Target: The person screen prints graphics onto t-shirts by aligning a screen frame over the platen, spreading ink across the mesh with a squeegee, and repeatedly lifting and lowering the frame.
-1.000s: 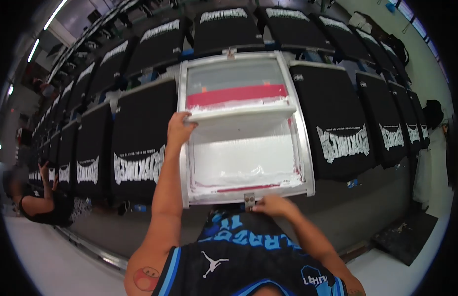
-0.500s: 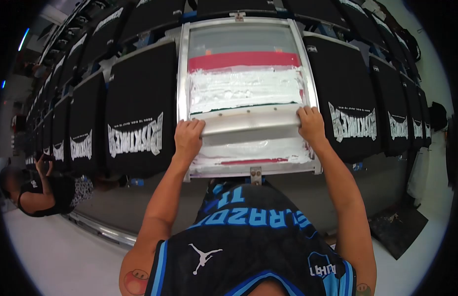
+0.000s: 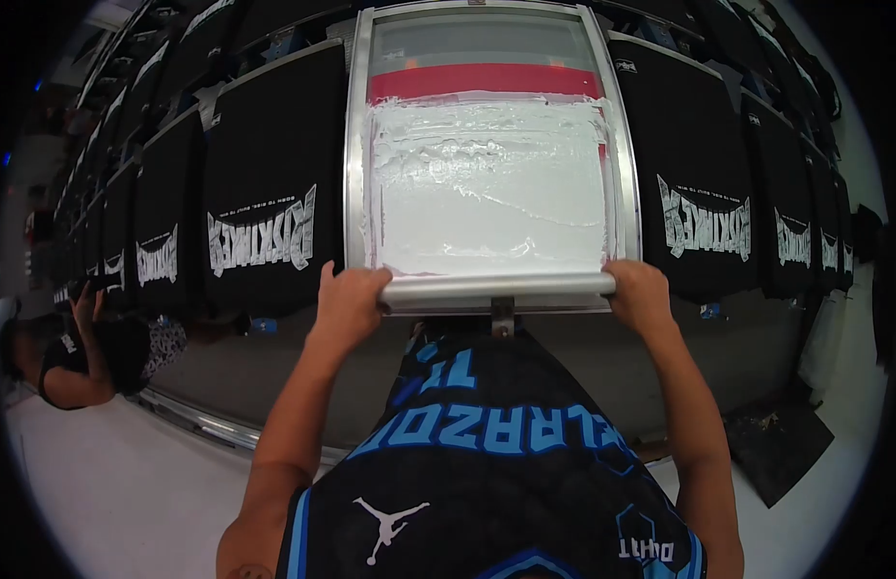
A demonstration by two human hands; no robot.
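Note:
A long metal-handled squeegee (image 3: 496,286) lies across the near end of a screen-printing frame (image 3: 357,164). My left hand (image 3: 353,301) is closed around its left end, with the thumb sticking up. Around the right end, my right hand (image 3: 641,294) is closed too. Thick white ink (image 3: 491,207) covers most of the mesh beyond the squeegee, smooth near it and lumpy farther up. Past the ink runs a red strip (image 3: 482,80). The squeegee's blade is hidden beneath the handle.
Black shirts with white lettering lie on boards to the left (image 3: 270,154) and right (image 3: 684,145), with more rows behind. A bracket (image 3: 503,317) joins the frame's near edge. At far left a person (image 3: 77,362) raises a hand. A dark flat sheet (image 3: 781,449) lies on the floor at right.
Both hands have drawn the squeegee toward my body, from mid-screen to the near end. The ink behind it is now spread more evenly. The squeegee's handle has tipped toward me.

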